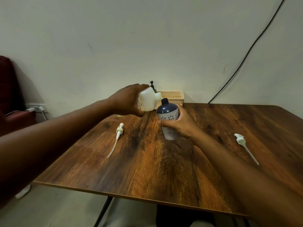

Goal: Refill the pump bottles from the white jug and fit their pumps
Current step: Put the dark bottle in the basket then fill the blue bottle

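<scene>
My left hand [127, 100] grips the white jug [148, 99], tipped to the right with its open spout just left of and above the neck of a dark blue bottle [168, 114]. That bottle has a flower-pattern label and no pump, and my right hand [177, 124] holds it lifted off the wooden table [147, 161], leaning slightly left. Two white pumps with long tubes lie loose on the table: one pump [117, 136] at the left, another pump [242, 144] at the right. No liquid stream is visible.
A cream perforated basket [173, 96] stands at the table's back edge by the wall. A dark pump bottle [152, 86] peeks out behind the jug. A black cable [246, 54] runs down the wall at the right. A dark red seat [9, 95] stands at the left.
</scene>
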The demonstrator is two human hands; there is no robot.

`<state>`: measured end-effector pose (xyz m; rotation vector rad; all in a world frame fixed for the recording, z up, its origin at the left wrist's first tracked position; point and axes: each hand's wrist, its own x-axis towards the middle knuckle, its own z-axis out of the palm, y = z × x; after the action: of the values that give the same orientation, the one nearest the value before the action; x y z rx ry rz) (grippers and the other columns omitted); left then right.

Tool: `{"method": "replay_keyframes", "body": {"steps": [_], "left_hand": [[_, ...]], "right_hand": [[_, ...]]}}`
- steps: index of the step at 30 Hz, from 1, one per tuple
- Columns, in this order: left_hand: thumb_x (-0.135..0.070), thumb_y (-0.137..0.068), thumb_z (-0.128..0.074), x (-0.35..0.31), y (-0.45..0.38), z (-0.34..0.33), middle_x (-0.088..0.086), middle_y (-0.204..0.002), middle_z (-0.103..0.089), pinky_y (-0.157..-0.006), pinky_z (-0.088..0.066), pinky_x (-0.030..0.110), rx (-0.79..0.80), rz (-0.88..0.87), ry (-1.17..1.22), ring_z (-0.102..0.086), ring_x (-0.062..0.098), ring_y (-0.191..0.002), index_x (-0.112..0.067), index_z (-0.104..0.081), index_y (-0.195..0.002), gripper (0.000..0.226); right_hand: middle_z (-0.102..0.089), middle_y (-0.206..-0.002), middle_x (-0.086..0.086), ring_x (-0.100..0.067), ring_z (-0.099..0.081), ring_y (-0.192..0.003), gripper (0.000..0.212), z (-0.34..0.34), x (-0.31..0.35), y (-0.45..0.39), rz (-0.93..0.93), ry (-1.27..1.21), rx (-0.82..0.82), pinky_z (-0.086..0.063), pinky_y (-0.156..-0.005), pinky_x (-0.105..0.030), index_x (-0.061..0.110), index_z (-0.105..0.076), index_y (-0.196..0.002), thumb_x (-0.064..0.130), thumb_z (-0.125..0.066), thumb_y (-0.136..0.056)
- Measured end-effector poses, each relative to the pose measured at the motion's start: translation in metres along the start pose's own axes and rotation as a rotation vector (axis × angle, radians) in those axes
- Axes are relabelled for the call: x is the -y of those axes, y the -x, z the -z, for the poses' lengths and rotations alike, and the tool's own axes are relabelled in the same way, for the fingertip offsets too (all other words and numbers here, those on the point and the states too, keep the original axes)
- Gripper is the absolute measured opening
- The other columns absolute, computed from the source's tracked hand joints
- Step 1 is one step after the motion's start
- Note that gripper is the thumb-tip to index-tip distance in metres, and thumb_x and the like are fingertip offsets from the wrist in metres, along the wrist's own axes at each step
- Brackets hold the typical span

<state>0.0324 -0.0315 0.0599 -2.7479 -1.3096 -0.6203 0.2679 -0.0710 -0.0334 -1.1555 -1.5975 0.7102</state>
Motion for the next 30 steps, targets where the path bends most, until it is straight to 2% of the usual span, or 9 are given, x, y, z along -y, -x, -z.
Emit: {"method": "replay_keyframes", "body": {"steps": [6, 10, 19, 23, 27, 30], "left_hand": [[-0.031, -0.071, -0.093, 0.0, -0.006, 0.01, 0.004, -0.134, -0.059, -0.093, -0.051, 0.037, 0.029, -0.01, -0.09, -0.055, 0.025, -0.121, -0.025, -0.044, -0.15, 0.094], [-0.032, -0.071, -0.093, 0.0, -0.008, 0.015, 0.004, -0.136, -0.058, -0.092, -0.05, 0.037, 0.033, -0.012, -0.142, -0.054, 0.026, -0.123, -0.026, -0.041, -0.153, 0.097], [-0.034, -0.071, -0.092, -0.003, -0.011, 0.024, 0.004, -0.139, -0.057, -0.097, -0.05, 0.041, 0.055, -0.024, -0.226, -0.054, 0.026, -0.126, -0.027, -0.035, -0.157, 0.103], [-0.035, -0.071, -0.092, -0.004, -0.013, 0.028, 0.003, -0.137, -0.058, -0.094, -0.048, 0.04, 0.059, -0.039, -0.265, -0.054, 0.026, -0.125, -0.027, -0.036, -0.156, 0.103], [-0.036, -0.069, -0.092, -0.006, -0.016, 0.032, 0.003, -0.134, -0.058, -0.093, -0.05, 0.042, 0.056, -0.054, -0.305, -0.054, 0.026, -0.123, -0.029, -0.038, -0.154, 0.101], [-0.037, -0.069, -0.091, -0.007, -0.017, 0.035, 0.002, -0.135, -0.058, -0.093, -0.049, 0.042, 0.055, -0.067, -0.341, -0.054, 0.027, -0.123, -0.029, -0.037, -0.154, 0.101]], "right_hand": [[-0.061, -0.111, 0.008, -0.008, -0.06, -0.1, 0.068, -0.002, 0.002, 0.0, 0.006, 0.008, -0.005, -0.049, -0.075, -0.024, 0.029, -0.051, -0.123, 0.028, -0.091, -0.067], [-0.062, -0.112, 0.006, -0.01, -0.061, -0.099, 0.07, -0.003, 0.003, 0.001, 0.01, 0.006, -0.01, -0.048, -0.073, -0.022, 0.024, -0.052, -0.127, 0.027, -0.09, -0.068], [-0.06, -0.11, 0.009, -0.002, -0.059, -0.094, 0.071, -0.003, 0.008, 0.003, 0.006, 0.009, -0.011, -0.046, -0.064, -0.01, 0.023, -0.05, -0.129, 0.025, -0.09, -0.07], [-0.061, -0.11, 0.008, -0.003, -0.06, -0.094, 0.072, -0.003, 0.01, 0.003, 0.012, 0.004, -0.021, -0.046, -0.059, -0.004, 0.019, -0.05, -0.13, 0.022, -0.09, -0.07], [-0.062, -0.111, 0.004, -0.005, -0.061, -0.094, 0.072, -0.003, 0.012, 0.003, 0.018, -0.001, -0.034, -0.046, -0.059, -0.005, 0.018, -0.051, -0.13, 0.022, -0.09, -0.07], [-0.063, -0.111, 0.003, -0.008, -0.062, -0.094, 0.07, -0.004, 0.012, 0.004, 0.031, 0.005, -0.043, -0.048, -0.064, -0.011, 0.017, -0.052, -0.128, 0.022, -0.09, -0.069]]}}
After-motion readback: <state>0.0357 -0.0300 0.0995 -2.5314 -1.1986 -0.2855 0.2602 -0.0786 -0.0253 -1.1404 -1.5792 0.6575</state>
